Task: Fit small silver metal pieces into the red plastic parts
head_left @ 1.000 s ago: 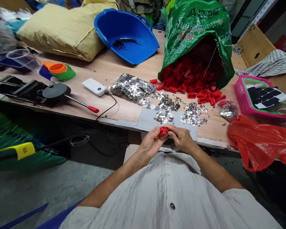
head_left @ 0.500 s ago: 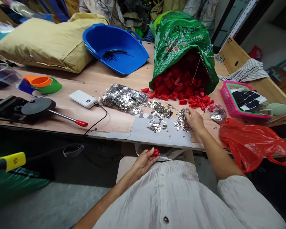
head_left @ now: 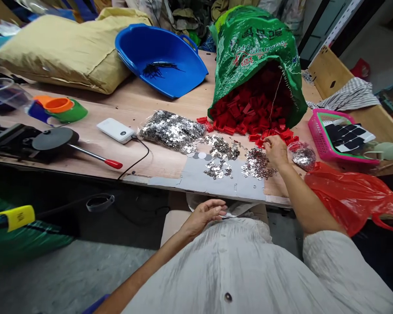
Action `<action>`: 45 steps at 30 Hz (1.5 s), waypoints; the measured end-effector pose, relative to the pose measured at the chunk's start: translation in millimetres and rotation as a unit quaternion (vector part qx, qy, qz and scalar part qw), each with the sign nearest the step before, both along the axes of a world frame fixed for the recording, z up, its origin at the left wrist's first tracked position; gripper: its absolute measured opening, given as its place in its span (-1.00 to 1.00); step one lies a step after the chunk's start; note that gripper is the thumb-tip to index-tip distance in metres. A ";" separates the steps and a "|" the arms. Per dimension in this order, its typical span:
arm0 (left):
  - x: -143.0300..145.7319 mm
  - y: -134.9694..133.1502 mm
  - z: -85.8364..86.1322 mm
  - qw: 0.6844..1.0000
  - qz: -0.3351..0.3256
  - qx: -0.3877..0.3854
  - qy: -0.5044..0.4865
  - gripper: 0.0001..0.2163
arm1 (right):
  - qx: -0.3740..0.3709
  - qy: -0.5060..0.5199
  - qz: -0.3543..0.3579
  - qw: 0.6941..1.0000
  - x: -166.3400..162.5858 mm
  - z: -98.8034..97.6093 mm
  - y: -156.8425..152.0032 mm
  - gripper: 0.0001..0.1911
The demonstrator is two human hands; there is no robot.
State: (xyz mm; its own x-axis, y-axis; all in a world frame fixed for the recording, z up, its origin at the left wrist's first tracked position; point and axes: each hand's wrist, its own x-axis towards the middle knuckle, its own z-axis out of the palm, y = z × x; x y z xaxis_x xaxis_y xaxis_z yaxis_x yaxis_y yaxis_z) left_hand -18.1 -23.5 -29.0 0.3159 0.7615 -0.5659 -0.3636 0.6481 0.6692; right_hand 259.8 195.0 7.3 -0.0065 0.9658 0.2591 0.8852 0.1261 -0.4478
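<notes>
My left hand (head_left: 205, 213) rests below the table edge near my lap, fingers loosely stretched, with nothing visible in it. My right hand (head_left: 275, 149) reaches over the table, fingers pinched at the loose red plastic pieces (head_left: 275, 134) spilling from the green sack (head_left: 255, 48). What its fingertips hold is too small to make out. A pile of small silver metal pieces (head_left: 257, 162) lies just left of that hand on a grey sheet (head_left: 199, 174).
A clear bag of silver pieces (head_left: 170, 128), a white power bank (head_left: 115, 130) with cable, a blue basin (head_left: 160, 56), a pink basket (head_left: 340, 139), a red plastic bag (head_left: 350, 196), a small bag of silver parts (head_left: 303, 156) and a black press tool (head_left: 49, 141) stand on the wooden table (head_left: 144, 102).
The red piece held by both hands stayed in my left hand, then left it below the table edge. My right hand went out to the silver pile, then on to the red pieces.
</notes>
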 end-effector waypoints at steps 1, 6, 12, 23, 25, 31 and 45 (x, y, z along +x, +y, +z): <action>1.9 2.2 6.1 1.000 0.005 0.030 0.000 -0.61 | -0.044 0.052 0.047 0.997 -12.7 3.2 -14.6 -0.82; 12.8 18.8 19.9 0.985 0.100 0.135 0.037 -0.33 | -0.198 0.156 0.297 0.921 -76.6 8.8 -101.6 -0.88; 12.1 18.7 14.9 0.981 0.120 0.151 0.029 -0.62 | -0.189 0.141 0.270 0.933 -85.9 -1.9 -121.1 -0.85; -10.7 23.5 25.0 0.965 0.219 0.139 -0.030 -0.55 | -0.104 -0.104 0.196 0.969 -84.2 -19.6 -101.8 -0.85; -12.6 22.3 28.4 0.961 0.227 0.157 -0.008 -0.52 | -0.096 -0.122 0.184 0.971 -83.0 -16.5 -103.0 -0.83; -5.6 12.6 35.4 0.934 0.243 0.239 0.106 -0.64 | -0.086 -0.121 0.164 0.975 -70.7 -9.9 -100.0 -0.82; 4.0 15.2 47.7 0.972 0.108 0.049 -0.202 -0.47 | -0.067 0.246 0.293 0.922 -89.4 27.0 -139.2 -0.86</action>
State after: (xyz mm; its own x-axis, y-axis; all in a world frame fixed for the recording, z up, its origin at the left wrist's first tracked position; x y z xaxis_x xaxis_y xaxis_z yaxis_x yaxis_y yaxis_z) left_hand -14.1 -8.4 18.7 0.3241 0.8790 -0.3497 -0.7302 0.4674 0.4983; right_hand 170.4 55.8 34.3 -0.4500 0.8580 0.2476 0.3686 0.4310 -0.8236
